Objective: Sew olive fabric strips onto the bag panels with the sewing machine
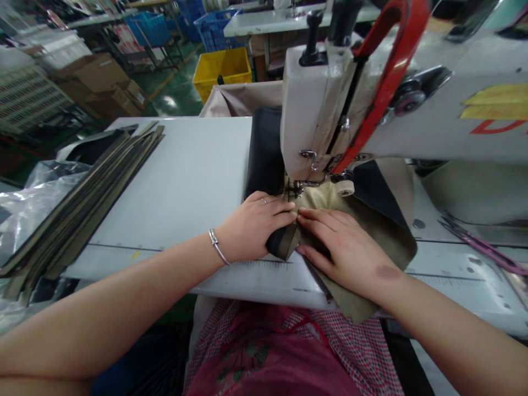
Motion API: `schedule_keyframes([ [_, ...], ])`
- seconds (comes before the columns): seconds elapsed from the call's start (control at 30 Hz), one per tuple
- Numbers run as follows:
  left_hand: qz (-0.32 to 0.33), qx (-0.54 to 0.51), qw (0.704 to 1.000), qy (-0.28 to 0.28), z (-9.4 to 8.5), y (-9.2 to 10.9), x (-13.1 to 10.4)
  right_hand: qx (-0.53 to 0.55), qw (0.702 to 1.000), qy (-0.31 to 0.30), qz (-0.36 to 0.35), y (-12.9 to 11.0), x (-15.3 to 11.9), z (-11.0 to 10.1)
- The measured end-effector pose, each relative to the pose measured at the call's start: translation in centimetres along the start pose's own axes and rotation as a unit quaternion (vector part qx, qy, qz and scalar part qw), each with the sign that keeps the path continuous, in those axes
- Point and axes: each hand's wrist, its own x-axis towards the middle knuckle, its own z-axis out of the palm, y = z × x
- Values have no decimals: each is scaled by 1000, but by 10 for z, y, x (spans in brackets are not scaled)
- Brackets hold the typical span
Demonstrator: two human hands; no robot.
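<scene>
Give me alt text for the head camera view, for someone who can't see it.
A person's left hand and right hand rest on black-and-olive material at a white sewing machine. Long dark strips lie piled toward the left of the white table.

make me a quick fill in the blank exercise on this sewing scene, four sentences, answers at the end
1. The bracelet circles the ____ wrist.
2. The big curved bar on the front of the sewing machine is ____.
3. The scissors lie off to the side of the olive fabric, nearer the ____ hand than the left hand.
4. The crate nearest the machine is ____.

Missing words: left; red; right; yellow.
</scene>
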Motion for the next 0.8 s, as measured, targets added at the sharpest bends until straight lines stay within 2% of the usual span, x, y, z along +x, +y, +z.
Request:
schedule_keyframes([
  [0.1,25,-43,999,21,-4,-10,-11,-12,997,-41,-57,6,-22,-25],
  [0.23,-15,-114,986,118,-9,-20,-25,-49,989,-92,-104,24,-71,-55],
  [0.33,-40,-175,970,167,-7,-23,-28,-97,987,-76,-99,41,-89,-53],
  [0.5,-40,-181,968,171,-8,-21,-25,-152,979,-42,-131,53,-70,-33],
  [0.6,-53,-147,974,164,-17,-18,-23,-88,979,-56,-175,42,-61,-33],
  [0.67,-38,-115,982,142,-26,-14,-21,-50,982,-60,-172,27,-61,-36],
  [0.8,8,-50,996,79,-41,1,-16,-111,981,-57,-149,-8,-61,-35],
])
